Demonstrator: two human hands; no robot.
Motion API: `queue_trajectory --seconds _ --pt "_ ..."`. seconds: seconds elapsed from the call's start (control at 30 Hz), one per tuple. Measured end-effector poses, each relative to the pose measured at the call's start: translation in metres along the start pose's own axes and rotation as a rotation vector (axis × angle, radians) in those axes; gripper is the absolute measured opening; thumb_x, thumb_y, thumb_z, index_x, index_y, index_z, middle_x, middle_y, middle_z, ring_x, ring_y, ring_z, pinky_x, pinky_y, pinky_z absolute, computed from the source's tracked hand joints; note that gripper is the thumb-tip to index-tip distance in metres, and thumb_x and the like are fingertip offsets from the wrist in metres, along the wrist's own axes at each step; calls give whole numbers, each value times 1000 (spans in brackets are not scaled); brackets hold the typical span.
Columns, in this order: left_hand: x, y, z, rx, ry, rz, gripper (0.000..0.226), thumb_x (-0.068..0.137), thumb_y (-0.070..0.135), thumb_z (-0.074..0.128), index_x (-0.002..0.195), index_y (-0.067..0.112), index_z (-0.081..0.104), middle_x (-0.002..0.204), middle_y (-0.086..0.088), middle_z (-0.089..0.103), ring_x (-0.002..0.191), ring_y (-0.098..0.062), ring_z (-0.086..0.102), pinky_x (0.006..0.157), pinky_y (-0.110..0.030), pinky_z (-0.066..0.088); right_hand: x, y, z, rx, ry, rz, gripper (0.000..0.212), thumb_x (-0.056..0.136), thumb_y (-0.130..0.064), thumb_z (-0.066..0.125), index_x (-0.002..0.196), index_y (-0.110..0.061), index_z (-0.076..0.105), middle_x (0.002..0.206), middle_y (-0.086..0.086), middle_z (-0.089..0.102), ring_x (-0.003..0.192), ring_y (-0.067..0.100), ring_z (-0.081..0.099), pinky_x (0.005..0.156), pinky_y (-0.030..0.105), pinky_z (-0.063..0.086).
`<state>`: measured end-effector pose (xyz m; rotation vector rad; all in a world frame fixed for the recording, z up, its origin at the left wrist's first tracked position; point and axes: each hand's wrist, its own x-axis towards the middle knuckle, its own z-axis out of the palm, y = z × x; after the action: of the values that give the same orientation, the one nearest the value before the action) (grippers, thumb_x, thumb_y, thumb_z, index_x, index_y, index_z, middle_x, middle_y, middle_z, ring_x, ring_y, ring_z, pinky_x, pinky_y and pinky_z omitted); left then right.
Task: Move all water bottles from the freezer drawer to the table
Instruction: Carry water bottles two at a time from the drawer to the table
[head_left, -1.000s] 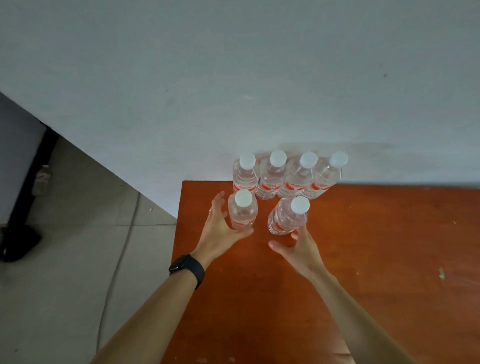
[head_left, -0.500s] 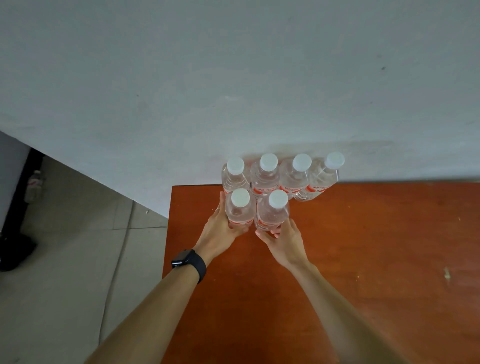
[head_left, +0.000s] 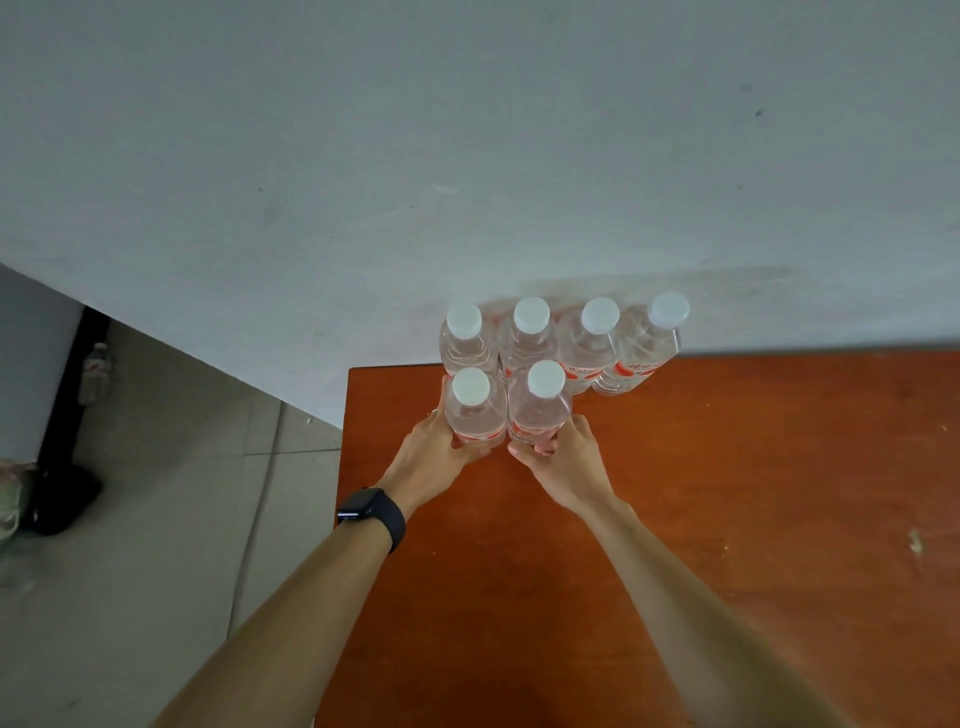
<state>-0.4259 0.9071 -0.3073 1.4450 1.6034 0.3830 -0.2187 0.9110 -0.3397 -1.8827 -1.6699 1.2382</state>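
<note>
The left hand (head_left: 431, 460) curls round one water bottle (head_left: 474, 418) and the right hand (head_left: 569, 467) round a second bottle (head_left: 537, 413). Both bottles stand on the table (head_left: 727, 493), with four more bottles (head_left: 587, 348) just beyond the fingertips. Placing looks nearly done; next, both grips should loosen gently without toppling anything.

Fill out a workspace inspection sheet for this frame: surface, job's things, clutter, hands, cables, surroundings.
surface: orange-brown table, its back edge against the wall.
job's things: six capped water bottles stand at the table's back-left corner: a back row of four by the wall, with the front-left bottle and front-right bottle before it. The freezer drawer is not in view.
clutter: one pale fleck on the table.
hands: left hand, watch on its wrist, grips the front-left bottle; right hand grips the front-right bottle.
cables: nothing certain; a thin line on the floor may be a tile joint.
surroundings: grey wall, tiled floor, blurred dark object at far left.
</note>
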Motion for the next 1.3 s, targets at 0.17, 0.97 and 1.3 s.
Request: queue_trajectory --seconds 0.17,0.97,1.3 --pt "-2 2 1 -3 1 -1 66 90 36 74 148 30 42 139 7 59 128 -16 57 107 -39 48 -1 -1 -1 2 -17 5 78 80 -55 74 144 -31 38 130 -5 42 87 -4 60 76 13 45" --pt "-124 76 120 301 -241 39 40 102 36 54 140 25 55 146 1 53 128 -17 55 99 -31 50 -241 65 -108 -206 1 103 37 100 -48 49 133 -33 57 134 -13 59 122 5 55 100 23 42" --pt "-231 253 313 639 -338 655 34 104 36 46 134 31 59 138 3 59 118 -19 57 94 -38 53 -475 172 -226 -255 565 308 37 102 -48 44 132 -34 61 134 -10 60 123 15 53 103 31 41"
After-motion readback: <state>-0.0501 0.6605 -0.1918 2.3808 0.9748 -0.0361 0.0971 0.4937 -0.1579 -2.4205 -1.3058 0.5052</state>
